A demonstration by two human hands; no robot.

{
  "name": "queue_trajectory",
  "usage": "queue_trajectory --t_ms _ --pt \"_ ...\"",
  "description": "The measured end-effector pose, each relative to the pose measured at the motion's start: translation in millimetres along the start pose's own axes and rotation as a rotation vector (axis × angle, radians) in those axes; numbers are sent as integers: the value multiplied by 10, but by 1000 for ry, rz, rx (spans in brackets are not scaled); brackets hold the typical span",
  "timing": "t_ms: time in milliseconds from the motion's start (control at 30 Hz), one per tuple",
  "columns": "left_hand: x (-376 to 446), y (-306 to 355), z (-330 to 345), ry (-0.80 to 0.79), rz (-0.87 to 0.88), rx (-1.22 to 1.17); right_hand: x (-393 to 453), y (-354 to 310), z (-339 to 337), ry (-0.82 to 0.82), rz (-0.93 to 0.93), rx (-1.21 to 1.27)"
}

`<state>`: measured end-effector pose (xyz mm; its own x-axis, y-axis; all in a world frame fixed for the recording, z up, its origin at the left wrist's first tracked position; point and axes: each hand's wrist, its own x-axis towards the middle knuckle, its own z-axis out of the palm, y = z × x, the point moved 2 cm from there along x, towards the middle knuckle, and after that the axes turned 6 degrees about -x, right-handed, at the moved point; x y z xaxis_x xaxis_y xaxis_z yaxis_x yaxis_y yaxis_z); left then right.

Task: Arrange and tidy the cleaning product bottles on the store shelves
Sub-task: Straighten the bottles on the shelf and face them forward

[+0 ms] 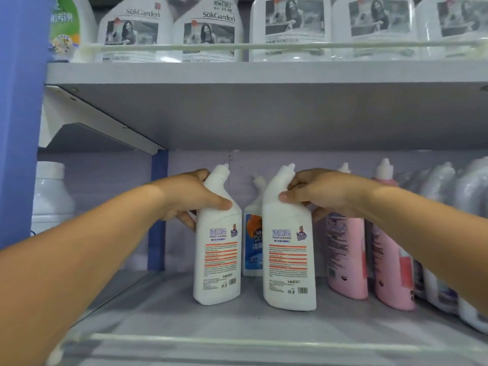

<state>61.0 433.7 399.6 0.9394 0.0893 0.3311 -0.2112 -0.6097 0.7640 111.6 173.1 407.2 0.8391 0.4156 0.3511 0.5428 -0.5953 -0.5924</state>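
So both hands are busy here, each wrapped around its own bottle in the middle of the frame. The left hand (192, 196) grips the neck of a white plastic angled-neck toilet cleaner bottle with an orange-striped back label (217, 249), thumb across the front, fingers curled behind. The right hand (317, 194) does the same with a 2nd matching white angled-neck bottle (289, 249) just to the right of it. The 2 bottles stand near each other but apart on the grey lower shelf (237, 323), both with back labels and barcodes facing out. In the gap behind them sits a 3rd white bottle showing a blue and orange front label (252, 244). Right of center, 2 pink plastic bottles with white caps (369, 260) stand just beside the right-hand bottle, and further right is a blurry row of whitish bottles (454, 233). Across the top of the frame, the upper shelf (264, 72) carries big white jugs with black-and-white photo labels (211, 30).
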Motion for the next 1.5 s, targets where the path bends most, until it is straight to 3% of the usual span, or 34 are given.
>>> queue_trajectory --t_ms 400,567,700,767,867,933,1000,1133,1233,1333,1500 --pt "535 -78 183 49 -64 112 12 43 45 -50 -13 20" --pt "768 -193 365 240 -65 216 -42 22 96 80 -16 -124" --pt "891 -308 503 390 -11 247 -17 14 95 93 4 -139" --pt "933 -334 463 320 34 73 27 11 102 70 0 -92" --pt "911 -386 236 60 29 -203 112 14 115 25 4 56" --pt "871 -462 86 -118 14 -231 154 -23 104 -35 -24 186" --pt "854 -518 -10 -191 46 -98 177 -54 81 -50 -48 216" --pt "894 -503 -6 -66 88 149 177 -172 117 31 -105 73" --pt "895 -536 59 -89 57 292 203 -303 187 171 -138 -95" --pt "830 -570 132 -108 36 310 272 -352 254 266 -115 -199" --pt "869 -608 217 -28 64 354 524 -314 297 457 -70 -627"
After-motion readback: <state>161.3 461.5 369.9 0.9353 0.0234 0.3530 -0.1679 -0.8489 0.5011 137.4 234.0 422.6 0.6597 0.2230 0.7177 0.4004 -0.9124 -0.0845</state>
